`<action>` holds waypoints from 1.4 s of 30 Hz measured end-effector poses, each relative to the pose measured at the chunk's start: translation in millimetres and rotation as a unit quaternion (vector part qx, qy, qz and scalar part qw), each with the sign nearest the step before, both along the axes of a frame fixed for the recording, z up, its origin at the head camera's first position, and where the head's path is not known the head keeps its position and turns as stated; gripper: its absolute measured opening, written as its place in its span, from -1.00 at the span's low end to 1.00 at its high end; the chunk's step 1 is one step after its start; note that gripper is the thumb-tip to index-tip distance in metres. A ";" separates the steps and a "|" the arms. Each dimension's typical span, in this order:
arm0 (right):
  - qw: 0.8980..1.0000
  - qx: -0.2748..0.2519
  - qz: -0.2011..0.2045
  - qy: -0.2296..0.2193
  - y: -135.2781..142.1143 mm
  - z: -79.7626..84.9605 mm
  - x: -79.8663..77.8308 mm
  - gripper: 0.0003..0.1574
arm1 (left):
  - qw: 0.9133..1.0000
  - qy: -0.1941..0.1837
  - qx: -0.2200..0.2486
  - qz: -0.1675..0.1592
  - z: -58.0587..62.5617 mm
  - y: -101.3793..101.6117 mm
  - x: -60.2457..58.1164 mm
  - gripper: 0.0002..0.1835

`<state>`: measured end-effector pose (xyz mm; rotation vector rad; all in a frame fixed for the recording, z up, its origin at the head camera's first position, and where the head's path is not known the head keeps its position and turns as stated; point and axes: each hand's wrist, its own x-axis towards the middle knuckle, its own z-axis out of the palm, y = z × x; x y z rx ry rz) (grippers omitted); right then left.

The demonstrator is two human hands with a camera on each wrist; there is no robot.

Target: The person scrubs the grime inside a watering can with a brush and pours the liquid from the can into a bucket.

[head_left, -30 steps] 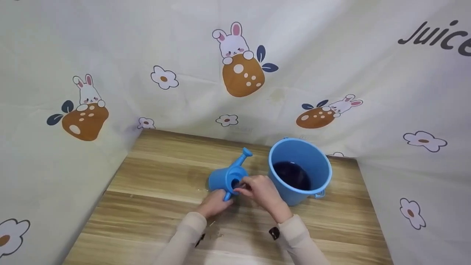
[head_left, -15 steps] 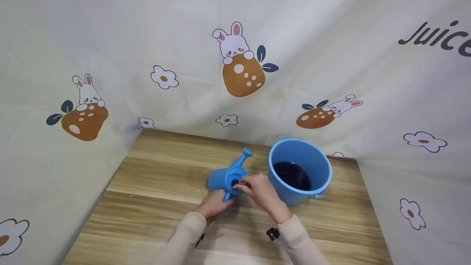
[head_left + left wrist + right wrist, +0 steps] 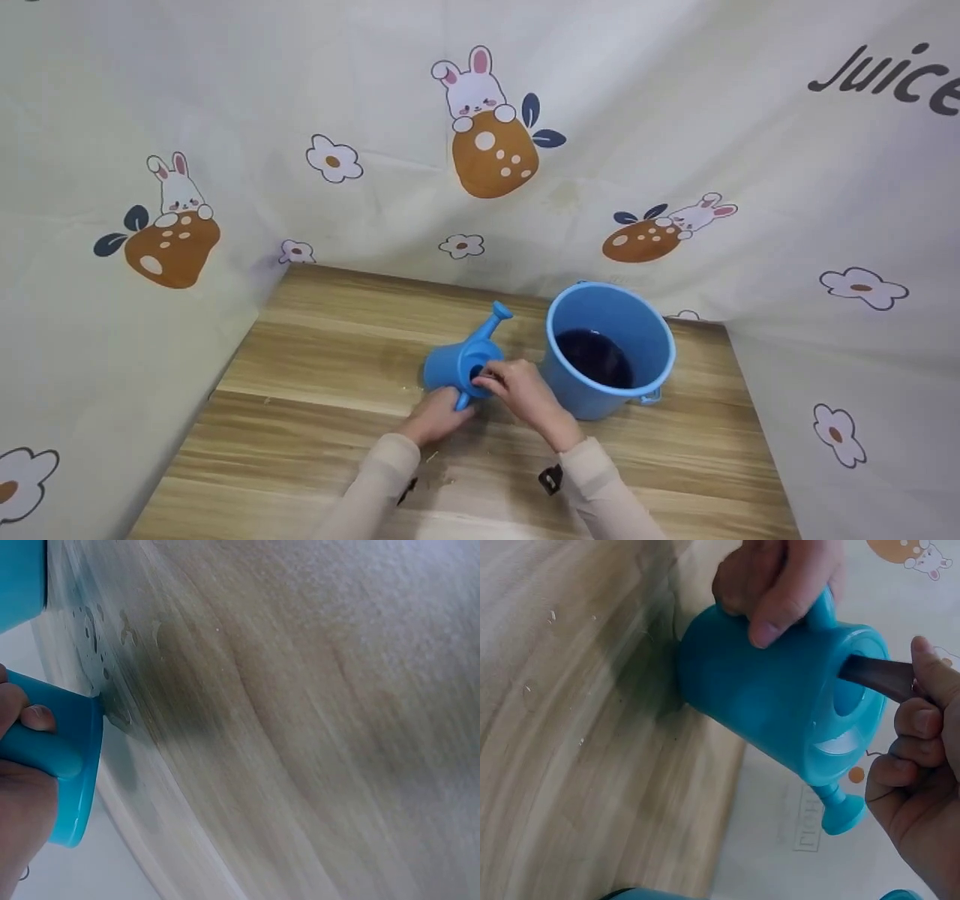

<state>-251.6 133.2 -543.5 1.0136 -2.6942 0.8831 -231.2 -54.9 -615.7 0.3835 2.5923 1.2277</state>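
Note:
On the wooden table stands a small blue watering can (image 3: 444,365), its spout pointing up and away to the right in the head view. My left hand (image 3: 436,415) grips the can's handle, fingers curled round it in the left wrist view. Over the can's top opening, my right hand (image 3: 526,391) pinches a dark, flat handle (image 3: 880,676) between thumb and fingers. The handle's lower end goes down into the opening, where the can's wall hides it, so I cannot tell what kind of tool it is.
Just right of the can is a larger blue bucket (image 3: 660,360) with dark liquid in its bottom. Water drops lie on the wooden tabletop (image 3: 315,450). A pale printed cloth (image 3: 390,210) rises behind and at both sides.
My right hand has moved slightly left, closer over the can's opening, still holding the dark handle. The left hand, can and bucket stay where they were.

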 end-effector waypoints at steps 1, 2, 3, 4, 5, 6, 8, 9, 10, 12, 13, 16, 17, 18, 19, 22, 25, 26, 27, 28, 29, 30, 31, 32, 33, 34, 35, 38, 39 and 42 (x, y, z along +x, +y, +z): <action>1.000 0.010 -0.008 0.005 0.1 -0.8 1.1 -0.75 | 1.000 0.000 0.002 0.001 0.3 -0.1 0.3 -0.60; 1.000 0.020 -0.017 0.016 0.2 -1.1 2.5 -0.75 | 1.000 -0.001 0.004 0.003 0.2 -0.1 0.3 -0.60; 0.999 0.030 -0.030 0.031 0.4 -0.6 4.2 -0.74 | 1.000 -0.004 0.005 0.004 0.4 -0.1 0.1 -0.60; 0.997 0.038 -0.040 0.047 0.6 0.2 6.0 -0.74 | 1.000 -0.006 0.006 0.005 0.4 0.0 0.1 -0.60; 0.996 0.043 -0.051 0.067 0.6 1.2 7.6 -0.75 | 1.000 -0.009 0.007 0.007 0.4 0.0 -0.1 -0.61; 0.994 0.043 -0.060 0.085 0.5 2.4 9.5 -0.76 | 1.000 -0.011 0.009 0.009 0.2 0.0 -0.4 -0.61; 0.990 0.039 -0.077 0.116 0.1 5.2 12.9 -0.78 | 1.000 -0.007 0.007 0.010 -0.4 0.1 -1.0 -0.61; 0.987 0.034 -0.085 0.129 -0.3 7.0 14.8 -0.80 | 1.000 -0.002 0.003 0.010 -0.9 0.1 -1.4 -0.60; 0.986 0.028 -0.092 0.138 -0.8 8.9 16.7 -0.81 | 1.000 0.004 0.000 0.010 -1.4 0.1 -1.5 -0.60; 0.982 0.015 -0.111 0.151 -1.6 12.3 20.4 -0.83 | 1.000 0.015 -0.006 0.013 -2.6 0.2 -1.8 -0.59; 0.981 0.011 -0.121 0.154 -1.8 13.7 22.1 -0.84 | 1.000 0.021 -0.010 0.013 -3.0 0.5 -1.9 -0.59; 0.977 0.004 -0.146 0.154 -2.8 18.1 27.5 -0.83 | 1.000 0.021 -0.013 0.015 -3.5 1.2 -1.4 -0.60; 0.976 0.007 -0.153 0.155 -2.9 18.8 29.2 -0.82 | 1.000 0.020 -0.015 0.016 -3.4 1.8 -1.3 -0.60; 0.975 0.009 -0.157 0.156 -3.2 19.7 30.8 -0.82 | 1.000 0.019 -0.016 0.016 -3.1 2.6 -1.3 -0.61; 0.974 0.014 -0.159 0.159 -3.4 20.3 32.4 -0.82 | 1.000 0.019 -0.018 0.017 -2.8 3.1 -1.3 -0.61; 0.970 0.023 -0.159 0.180 -3.8 21.7 36.2 -0.85 | 0.999 0.018 -0.025 0.018 -1.5 4.8 -1.5 -0.62; 0.966 0.023 -0.157 0.206 -3.9 25.9 37.9 -0.86 | 0.999 0.013 -0.029 0.025 0.1 5.4 -1.9 -0.62; 0.964 0.023 -0.156 0.213 -4.0 28.2 37.8 -0.85 | 0.999 0.012 -0.029 0.029 0.6 5.4 -2.1 -0.62; 0.963 0.023 -0.155 0.221 -4.0 30.7 37.7 -0.85 | 0.999 0.011 -0.027 0.032 0.9 5.2 -2.3 -0.62; 0.961 0.024 -0.155 0.228 -3.7 33.3 37.6 -0.83 | 0.999 0.009 -0.026 0.034 1.0 5.1 -2.4 -0.62; 0.960 0.024 -0.156 0.233 -3.3 36.0 37.7 -0.82 | 0.999 0.008 -0.025 0.035 1.1 5.0 -2.6 -0.62; 0.959 0.024 -0.156 0.236 -2.9 39.2 38.0 -0.81 | 0.999 0.008 -0.025 0.037 1.4 4.9 -2.7 -0.61; 0.959 0.024 -0.156 0.237 -2.2 42.0 38.5 -0.80 | 0.999 0.007 -0.024 0.038 1.5 4.7 -2.8 -0.61; 0.959 0.023 -0.155 0.237 -1.3 44.6 39.1 -0.80 | 0.999 0.006 -0.024 0.039 1.8 4.6 -2.8 -0.61; 0.959 0.020 -0.155 0.235 -0.4 47.2 40.1 -0.80 | 0.999 0.006 -0.026 0.039 1.9 4.5 -2.6 -0.61; 0.960 0.018 -0.156 0.233 0.6 49.6 40.9 -0.79 | 0.999 0.005 -0.026 0.038 2.1 4.3 -2.5 -0.60; 0.960 0.015 -0.157 0.231 1.7 51.6 41.8 -0.80 | 0.999 0.004 -0.027 0.039 2.1 4.2 -2.5 -0.60; 0.960 0.011 -0.156 0.234 5.4 58.1 44.3 -0.84 | 0.999 0.004 -0.027 0.037 2.3 3.3 -2.6 -0.60; 0.958 0.010 -0.157 0.238 7.1 61.6 45.0 -0.85 | 0.999 0.006 -0.025 0.035 2.5 2.7 -2.9 -0.59; 0.957 -0.008 -0.166 0.238 14.0 79.8 45.3 -0.89 | 0.999 0.017 -0.012 0.036 3.3 -0.8 -4.3 -0.57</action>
